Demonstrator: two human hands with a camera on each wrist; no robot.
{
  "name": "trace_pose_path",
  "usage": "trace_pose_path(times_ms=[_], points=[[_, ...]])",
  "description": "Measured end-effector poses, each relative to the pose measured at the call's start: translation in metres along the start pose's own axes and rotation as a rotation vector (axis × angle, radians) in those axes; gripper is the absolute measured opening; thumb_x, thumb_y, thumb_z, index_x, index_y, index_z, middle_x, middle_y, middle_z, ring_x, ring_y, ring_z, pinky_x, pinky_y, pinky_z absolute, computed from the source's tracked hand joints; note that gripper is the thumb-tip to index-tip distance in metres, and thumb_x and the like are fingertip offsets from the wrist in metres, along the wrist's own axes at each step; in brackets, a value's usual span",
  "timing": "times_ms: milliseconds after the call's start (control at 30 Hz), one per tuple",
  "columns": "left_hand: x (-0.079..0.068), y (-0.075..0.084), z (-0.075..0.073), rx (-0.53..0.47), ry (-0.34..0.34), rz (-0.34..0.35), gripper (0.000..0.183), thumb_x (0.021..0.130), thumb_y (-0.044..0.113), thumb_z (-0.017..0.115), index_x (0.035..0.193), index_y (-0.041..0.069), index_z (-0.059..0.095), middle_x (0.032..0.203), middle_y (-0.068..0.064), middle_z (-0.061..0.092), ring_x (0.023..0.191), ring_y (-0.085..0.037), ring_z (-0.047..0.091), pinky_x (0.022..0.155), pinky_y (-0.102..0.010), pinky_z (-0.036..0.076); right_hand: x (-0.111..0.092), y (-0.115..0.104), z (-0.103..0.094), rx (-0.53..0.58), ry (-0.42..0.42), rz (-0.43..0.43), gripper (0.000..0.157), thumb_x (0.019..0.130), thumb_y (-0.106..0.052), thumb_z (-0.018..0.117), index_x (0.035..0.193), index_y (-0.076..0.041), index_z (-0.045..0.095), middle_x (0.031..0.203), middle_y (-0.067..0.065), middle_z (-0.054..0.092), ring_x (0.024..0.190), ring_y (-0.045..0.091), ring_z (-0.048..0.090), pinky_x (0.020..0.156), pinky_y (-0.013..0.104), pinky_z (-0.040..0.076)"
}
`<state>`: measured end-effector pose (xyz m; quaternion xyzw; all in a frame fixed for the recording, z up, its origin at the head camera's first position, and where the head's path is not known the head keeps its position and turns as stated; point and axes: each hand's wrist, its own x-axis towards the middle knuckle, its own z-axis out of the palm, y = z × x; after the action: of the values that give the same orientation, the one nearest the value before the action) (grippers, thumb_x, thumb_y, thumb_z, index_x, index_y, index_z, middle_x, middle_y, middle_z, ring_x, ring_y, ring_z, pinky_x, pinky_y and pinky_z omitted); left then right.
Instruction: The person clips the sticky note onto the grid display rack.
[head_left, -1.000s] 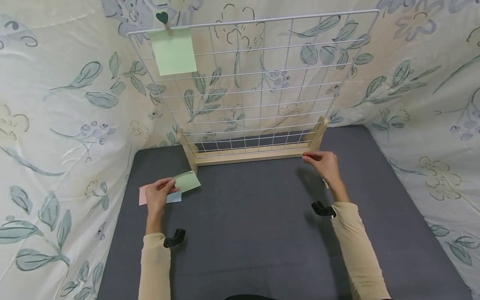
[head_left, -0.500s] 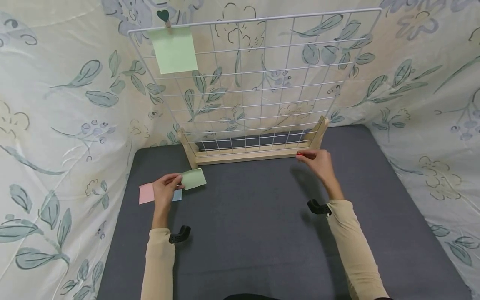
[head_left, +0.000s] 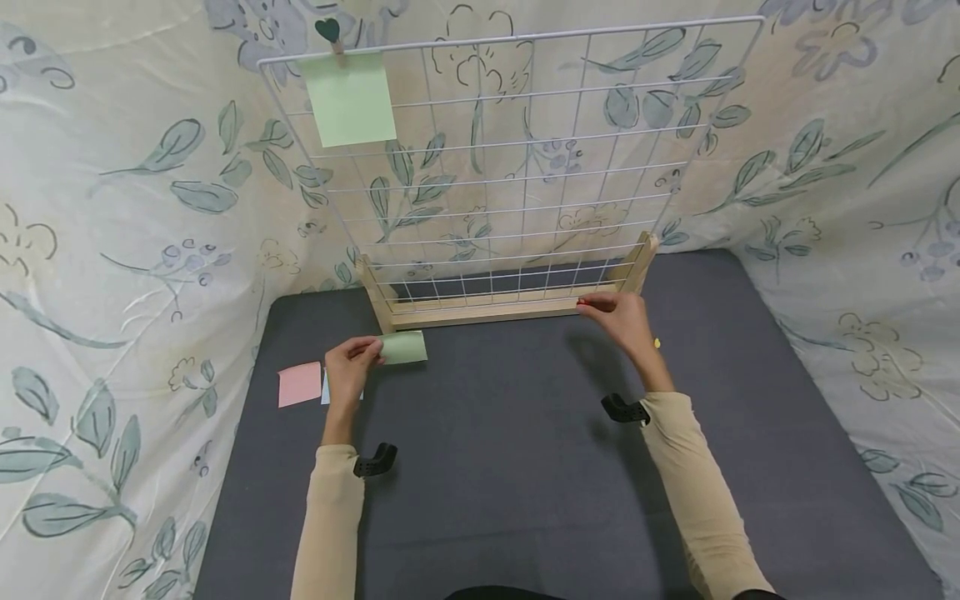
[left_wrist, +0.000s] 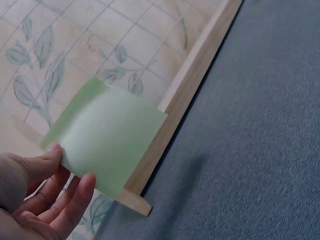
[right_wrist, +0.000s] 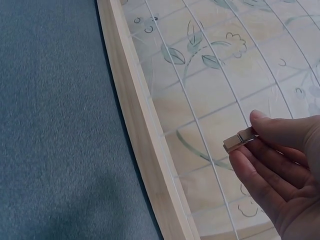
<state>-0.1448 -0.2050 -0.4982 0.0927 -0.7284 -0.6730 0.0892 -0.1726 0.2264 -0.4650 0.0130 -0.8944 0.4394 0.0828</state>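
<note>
Between thumb and fingers, my left hand (head_left: 351, 367) pinches a green paper note (left_wrist: 112, 137) by its edge, held up before the left foot of the wire grid (head_left: 525, 175). In the head view the note (head_left: 405, 347) is tilted. My right hand (head_left: 624, 321) pinches a small wooden clothespin (right_wrist: 239, 140) near the grid's wooden base (head_left: 487, 315); a bit of red shows at those fingertips in the head view. At the grid's top left hangs another green note (head_left: 348, 104), clipped by a clothespin with a dark green heart (head_left: 327, 31).
A pink note (head_left: 300, 384) lies on the dark grey table (head_left: 495, 467) at left. Beside it a blue note (head_left: 325, 390) is partly hidden behind my left hand. A small yellow item (head_left: 657, 342) sits just right of my right wrist. Floral cloth (head_left: 135, 250) surrounds the table.
My left hand has moved right and away from me with the green note, uncovering the pink note. My right hand has moved left with the clothespin, and the yellow item has come into view.
</note>
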Motion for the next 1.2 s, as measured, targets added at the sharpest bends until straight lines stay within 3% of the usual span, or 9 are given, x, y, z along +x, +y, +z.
trace_pose_path(times_ms=[133,400,600,933,1200], points=[[0.001,-0.001,0.005,-0.016,-0.011,0.002,0.022,0.088,0.000,0.070,0.102,-0.017,0.067,0.087,-0.021,0.069,0.061,-0.014,0.067,0.065,-0.030,0.063,0.001,-0.006,0.003,0.017,-0.031,-0.031,0.021,0.088,-0.012,0.075,0.103,0.003,0.075,0.100,0.019,0.073,0.088,0.032,0.071,0.069,0.028,0.057],[0.000,0.003,0.017,-0.010,-0.035,-0.001,0.022,0.089,0.000,0.070,0.101,-0.018,0.066,0.080,-0.006,0.068,0.062,-0.013,0.066,0.062,-0.030,0.063,0.003,-0.013,0.007,0.034,-0.067,-0.036,0.020,0.087,-0.012,0.076,0.102,0.002,0.075,0.100,0.017,0.073,0.087,0.028,0.071,0.063,0.012,0.051],[0.001,0.006,0.025,0.008,-0.048,0.031,0.018,0.089,0.000,0.070,0.098,-0.015,0.067,0.081,-0.013,0.067,0.061,-0.013,0.065,0.066,-0.042,0.062,0.005,-0.020,0.011,0.036,-0.086,-0.063,0.022,0.088,-0.014,0.075,0.104,0.001,0.075,0.100,0.017,0.073,0.087,0.028,0.070,0.069,0.024,0.057],[0.002,0.015,0.040,0.032,-0.081,0.031,0.020,0.090,0.003,0.069,0.101,-0.013,0.068,0.086,-0.022,0.067,0.062,-0.011,0.065,0.068,-0.041,0.063,0.008,-0.032,0.017,0.052,-0.091,-0.090,0.024,0.089,-0.016,0.074,0.106,0.000,0.075,0.100,0.016,0.073,0.088,0.028,0.071,0.075,0.041,0.061],[0.003,0.025,0.049,0.021,-0.105,0.038,0.019,0.090,0.002,0.069,0.102,-0.013,0.068,0.090,-0.023,0.068,0.063,-0.011,0.066,0.073,-0.050,0.060,0.011,-0.044,0.019,0.060,-0.074,-0.132,0.022,0.089,-0.016,0.074,0.105,-0.001,0.076,0.098,0.015,0.074,0.086,0.027,0.071,0.071,0.041,0.060]])
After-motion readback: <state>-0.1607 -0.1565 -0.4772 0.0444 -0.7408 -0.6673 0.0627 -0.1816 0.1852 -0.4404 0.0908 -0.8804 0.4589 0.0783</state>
